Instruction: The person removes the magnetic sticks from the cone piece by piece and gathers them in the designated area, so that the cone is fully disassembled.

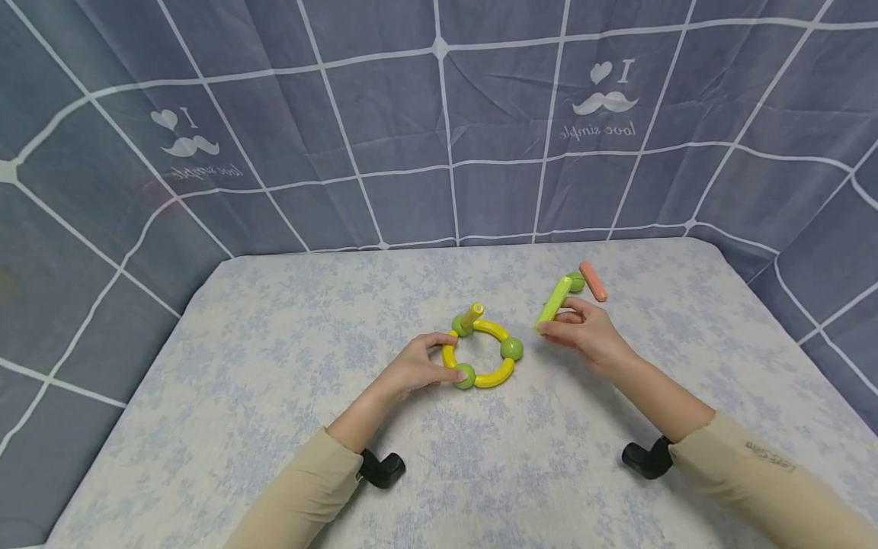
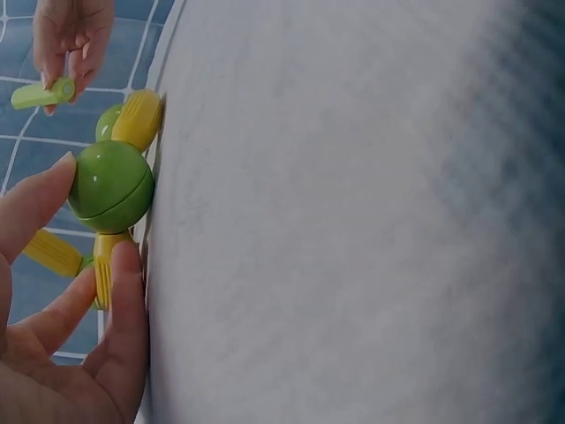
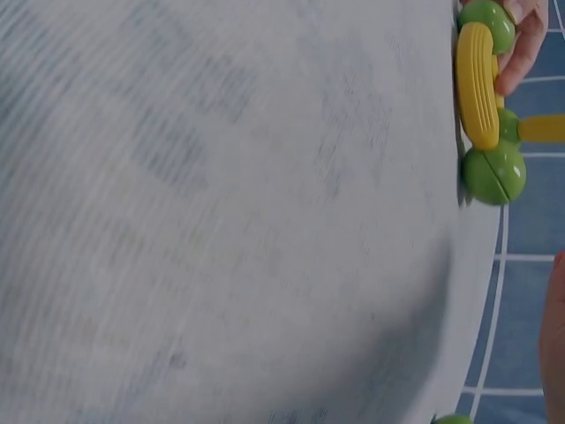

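On the table lies a ring [image 1: 495, 377] of yellow curved rods joined by green balls [image 1: 511, 348]. A yellow rod [image 1: 473, 313] stands up from its far ball. My left hand [image 1: 418, 364] holds the ring's left side; in the left wrist view the thumb touches a green ball [image 2: 111, 187] while fingers pinch a ribbed yellow piece [image 2: 104, 265]. Right of the ring, my right hand [image 1: 588, 331] grips a light green stick [image 1: 552, 303] between thumb and fingers, held tilted. Only a sliver of this hand [image 3: 553, 344] enters the right wrist view.
Beyond the right hand, a loose green ball [image 1: 577, 282] and an orange-pink stick [image 1: 593, 281] lie on the table. A patterned cloth covers the tabletop [image 1: 309, 320]. Blue-grey checked curtains [image 1: 384, 137] hang behind it and at both sides.
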The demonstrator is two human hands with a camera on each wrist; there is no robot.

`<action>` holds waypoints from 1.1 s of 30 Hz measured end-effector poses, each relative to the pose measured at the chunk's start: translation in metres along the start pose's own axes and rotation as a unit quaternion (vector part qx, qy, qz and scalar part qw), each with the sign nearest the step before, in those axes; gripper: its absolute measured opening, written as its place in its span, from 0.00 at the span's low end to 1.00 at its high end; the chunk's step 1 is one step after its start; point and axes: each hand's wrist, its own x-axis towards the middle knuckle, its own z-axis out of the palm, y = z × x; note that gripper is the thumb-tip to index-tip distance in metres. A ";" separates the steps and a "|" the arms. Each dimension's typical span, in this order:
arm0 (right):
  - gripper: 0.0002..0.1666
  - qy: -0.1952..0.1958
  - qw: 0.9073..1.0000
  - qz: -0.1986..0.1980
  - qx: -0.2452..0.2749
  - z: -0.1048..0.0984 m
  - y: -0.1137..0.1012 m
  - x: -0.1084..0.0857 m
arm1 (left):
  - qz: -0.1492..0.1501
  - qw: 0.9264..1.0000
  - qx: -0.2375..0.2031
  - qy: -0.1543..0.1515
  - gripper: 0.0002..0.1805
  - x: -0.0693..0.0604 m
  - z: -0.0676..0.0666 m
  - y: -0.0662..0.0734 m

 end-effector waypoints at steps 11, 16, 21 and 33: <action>0.27 0.022 0.995 0.015 0.091 -0.021 -0.001 -0.001 | 0.008 1.000 -0.005 0.006 0.33 0.003 -0.003 -0.002; 0.25 0.027 0.992 0.028 0.121 -0.027 -0.003 -0.001 | -0.003 1.000 -0.012 0.025 0.27 0.004 -0.005 -0.002; 0.24 0.036 0.992 0.031 0.114 -0.034 -0.005 0.000 | 0.001 0.998 -0.038 0.045 0.22 0.006 -0.004 -0.003; 0.17 0.043 0.993 0.027 0.109 -0.055 -0.008 0.005 | -0.007 0.994 -0.069 0.088 0.25 0.009 0.003 -0.002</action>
